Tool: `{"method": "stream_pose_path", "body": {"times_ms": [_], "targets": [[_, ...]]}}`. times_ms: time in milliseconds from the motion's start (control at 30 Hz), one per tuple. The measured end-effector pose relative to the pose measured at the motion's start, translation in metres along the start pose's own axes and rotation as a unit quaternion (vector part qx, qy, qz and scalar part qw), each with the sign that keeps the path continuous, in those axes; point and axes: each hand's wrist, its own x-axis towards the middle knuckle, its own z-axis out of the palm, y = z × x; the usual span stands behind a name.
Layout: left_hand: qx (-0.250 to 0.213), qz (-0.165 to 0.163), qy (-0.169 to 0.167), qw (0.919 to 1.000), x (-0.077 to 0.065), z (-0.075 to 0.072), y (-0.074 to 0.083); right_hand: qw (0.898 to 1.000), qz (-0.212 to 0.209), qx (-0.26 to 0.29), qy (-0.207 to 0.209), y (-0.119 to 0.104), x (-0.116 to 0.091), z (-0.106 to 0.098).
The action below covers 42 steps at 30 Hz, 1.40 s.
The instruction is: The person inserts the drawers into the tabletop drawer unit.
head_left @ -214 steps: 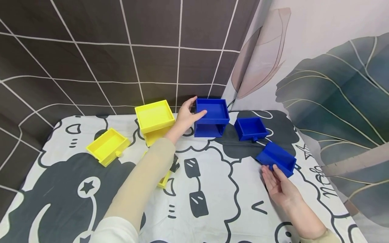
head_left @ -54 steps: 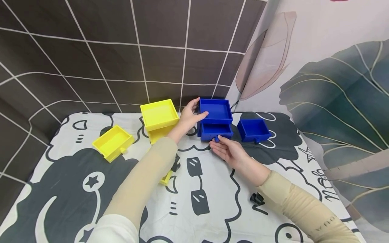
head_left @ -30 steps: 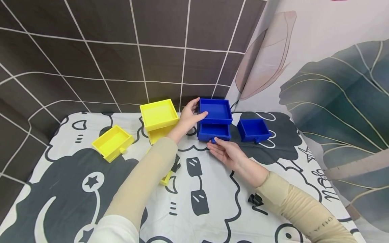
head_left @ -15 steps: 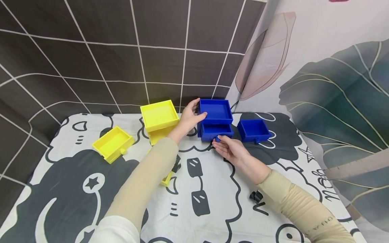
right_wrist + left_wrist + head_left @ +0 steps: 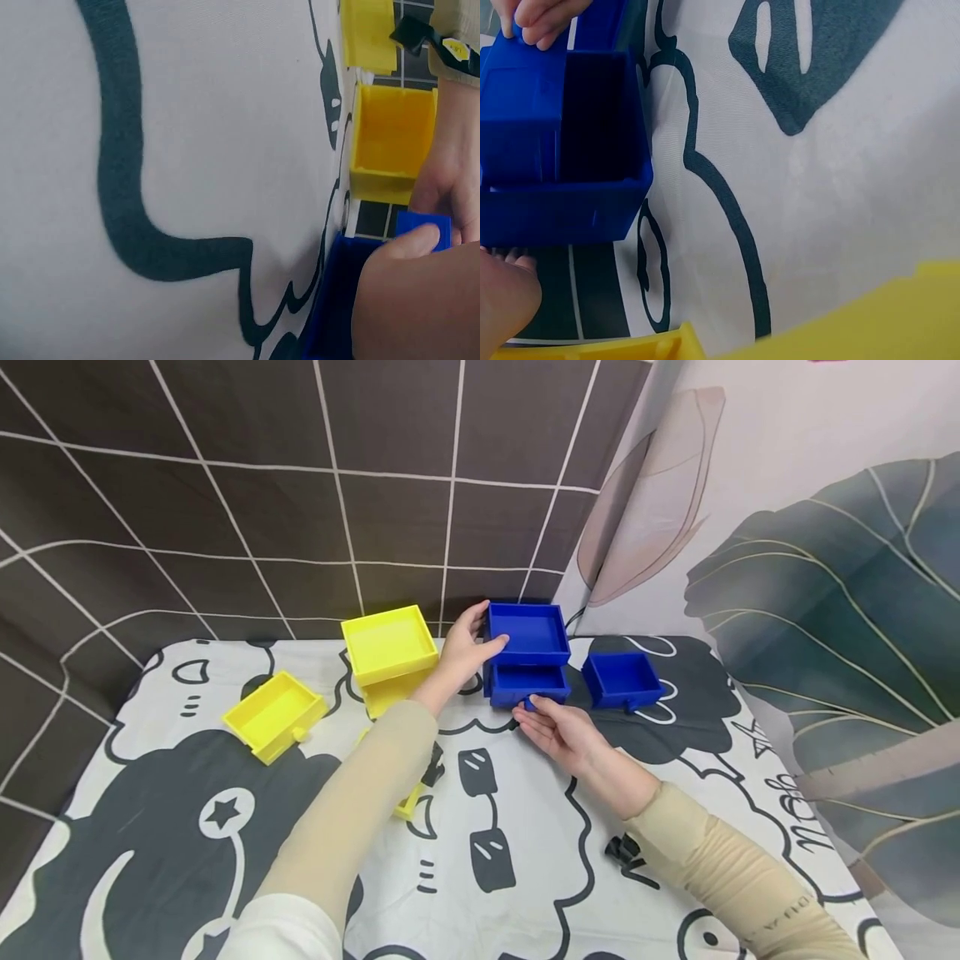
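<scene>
A blue mini drawer cabinet with a tray-like top stands against the dark back wall. My left hand grips its left side, thumb over the top rim and fingers around behind. In the cabinet's opening sits a blue drawer, its front part sticking out below the top. My right hand pinches the drawer's round knob between thumb and index finger, other fingers extended below. In the left wrist view the cabinet shows beside the left hand, with right-hand fingertips at the drawer front.
Another blue drawer lies to the right of the cabinet. A yellow cabinet stands to the left, with a loose yellow drawer farther left. Another yellow piece is partly hidden under my left forearm. A patterned cloth covers the surface.
The right hand has brought the blue drawer from the right into the cabinet's opening. Over the last second the drawer has shifted slightly in and out. The left hand keeps its grip.
</scene>
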Motion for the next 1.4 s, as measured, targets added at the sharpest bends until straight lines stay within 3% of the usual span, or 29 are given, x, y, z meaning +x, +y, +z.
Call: {"method": "stream_pose_path", "body": {"times_ms": [333, 700, 1133, 1400], "targets": [[0.002, -0.002, -0.001, 1.0, 0.0, -0.001, 0.003, 0.998, -0.027, -0.05, -0.01, 0.003, 0.004, -0.006], [0.0, -0.001, -0.004, 1.0, 0.002, 0.0, 0.003, 1.0, 0.001, -0.016, -0.008, -0.003, -0.005, 0.002], [0.007, -0.004, -0.006, 0.9999, 0.003, 0.001, 0.002, 1.0, -0.015, 0.01, 0.021, 0.006, -0.008, -0.003], [0.003, -0.002, -0.003, 1.0, 0.002, 0.0, 0.001, 1.0, -0.006, 0.0, 0.03, 0.004, -0.005, 0.001]]}}
